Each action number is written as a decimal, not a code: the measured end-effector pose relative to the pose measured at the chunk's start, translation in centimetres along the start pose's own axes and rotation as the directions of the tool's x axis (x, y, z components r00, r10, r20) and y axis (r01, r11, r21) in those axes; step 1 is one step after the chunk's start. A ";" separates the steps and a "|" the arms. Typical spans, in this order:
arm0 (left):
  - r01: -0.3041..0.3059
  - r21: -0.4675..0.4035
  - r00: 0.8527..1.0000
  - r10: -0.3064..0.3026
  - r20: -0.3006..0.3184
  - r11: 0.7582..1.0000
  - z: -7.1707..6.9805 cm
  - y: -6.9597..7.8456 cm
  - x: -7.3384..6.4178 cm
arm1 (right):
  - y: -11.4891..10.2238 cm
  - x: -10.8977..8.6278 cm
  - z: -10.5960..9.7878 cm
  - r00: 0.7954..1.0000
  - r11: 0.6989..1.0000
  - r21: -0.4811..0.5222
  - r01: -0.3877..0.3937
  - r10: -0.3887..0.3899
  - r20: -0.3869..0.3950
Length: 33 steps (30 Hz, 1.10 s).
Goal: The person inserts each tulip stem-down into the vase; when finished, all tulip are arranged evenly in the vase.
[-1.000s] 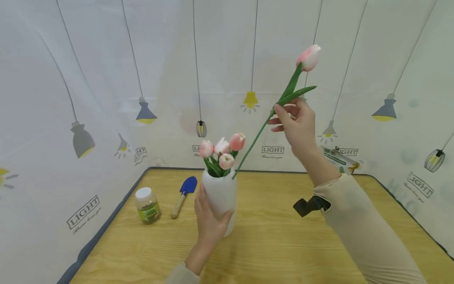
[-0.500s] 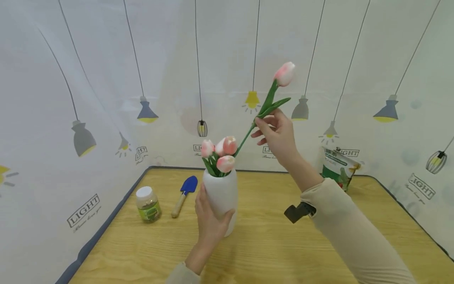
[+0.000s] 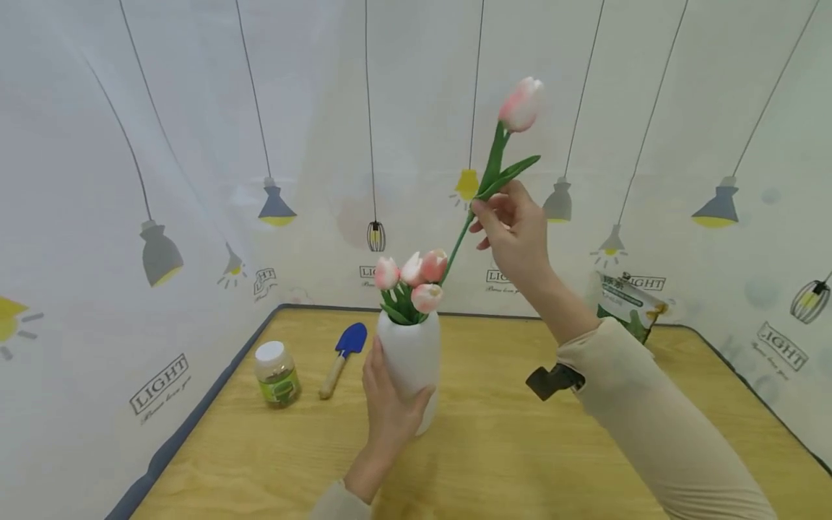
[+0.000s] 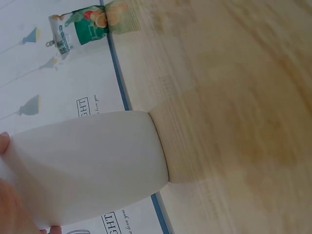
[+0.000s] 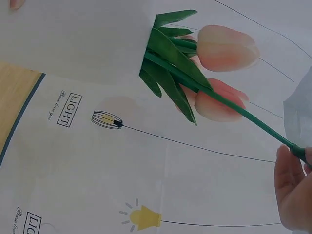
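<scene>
My left hand (image 3: 390,404) grips the lower middle of a white vase (image 3: 409,361) that stands upright on the wooden table (image 3: 507,404). Several pink-and-white tulips (image 3: 427,297) with green leaves stand in its mouth. Above and to the right, my right hand (image 3: 520,235) pinches a single tulip (image 3: 522,105) by its stem, just under the leaves. This tulip leans up to the right. In the right wrist view its green stem (image 5: 243,114) runs down among the leaves at the vase mouth; the lower end is hidden. The left wrist view shows the vase base (image 4: 151,146) on the table.
Left of the vase lie a blue trowel (image 3: 344,357) with a wooden handle and a jar (image 3: 278,375) with a white lid and green label. A clipped green-and-white bag (image 3: 629,307) stands at the back right. A lamp-printed sheet (image 3: 312,144) surrounds the table.
My right hand has moved left with the tulip, bringing its stem from the vase's right side to the mouth behind the other blooms. My left hand still holds the vase.
</scene>
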State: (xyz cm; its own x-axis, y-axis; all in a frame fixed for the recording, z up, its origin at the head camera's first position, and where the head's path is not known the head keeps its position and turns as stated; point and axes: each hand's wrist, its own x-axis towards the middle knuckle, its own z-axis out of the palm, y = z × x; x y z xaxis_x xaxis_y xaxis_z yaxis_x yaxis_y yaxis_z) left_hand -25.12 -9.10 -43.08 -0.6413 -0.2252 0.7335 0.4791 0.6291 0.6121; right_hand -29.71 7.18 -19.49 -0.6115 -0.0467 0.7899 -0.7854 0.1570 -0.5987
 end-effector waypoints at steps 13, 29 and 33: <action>0.016 -0.007 1.000 -0.016 0.013 1.000 -0.1 0.3 0.1 | 3.7 -5.6 2.6 0.988 0.976 -0.206 -0.063 0.090 0.123; 0.030 0.006 0.999 -0.030 0.029 1.000 -0.4 0.8 0.2 | 5.4 -8.3 5.0 0.915 0.918 -0.108 -0.381 0.391 0.099; 0.015 0.005 1.000 -0.015 0.017 1.000 -0.3 0.7 0.1 | 5.3 -8.3 5.3 0.891 0.893 -0.156 -0.422 0.440 0.110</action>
State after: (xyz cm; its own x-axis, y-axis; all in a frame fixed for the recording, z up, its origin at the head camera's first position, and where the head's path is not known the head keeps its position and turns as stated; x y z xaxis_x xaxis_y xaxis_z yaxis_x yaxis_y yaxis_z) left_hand -24.72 -8.87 -42.45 -0.6589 -0.2221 0.7187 0.4661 0.6294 0.6218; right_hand -29.29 3.13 -29.89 -0.9013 -0.0810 0.4256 -0.4283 0.3139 -0.8474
